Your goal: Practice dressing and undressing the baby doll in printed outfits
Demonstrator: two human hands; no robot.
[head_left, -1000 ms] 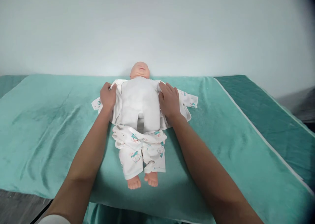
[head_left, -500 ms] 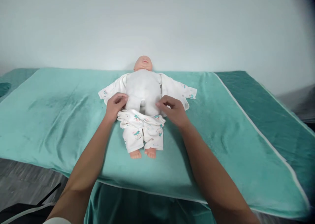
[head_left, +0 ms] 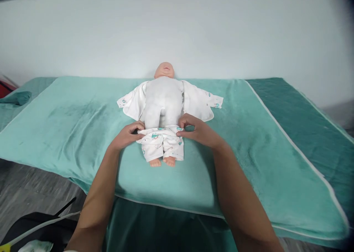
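Observation:
A baby doll (head_left: 165, 93) with a white cloth body lies on its back, head toward the wall and feet toward me. Its arms are in the sleeves of a white printed baby shirt (head_left: 196, 100), which is spread open at both sides. White printed baby pants (head_left: 153, 148) cover the lower legs, with the waistband bunched around the thighs and the bare feet sticking out. My left hand (head_left: 128, 134) pinches the waistband at its left end. At the right end, my right hand (head_left: 197, 130) pinches it between thumb and fingers.
A light green blanket (head_left: 83, 134) covers the table, with a darker green cloth (head_left: 312, 134) under it at the right. Behind stands a white wall (head_left: 177, 30). A black object (head_left: 33, 226) with a pale cable sits at the lower left, above the grey floor.
Both hands have come down from beside the doll's hips to the pants and now grip the waistband. The camera view has shifted slightly.

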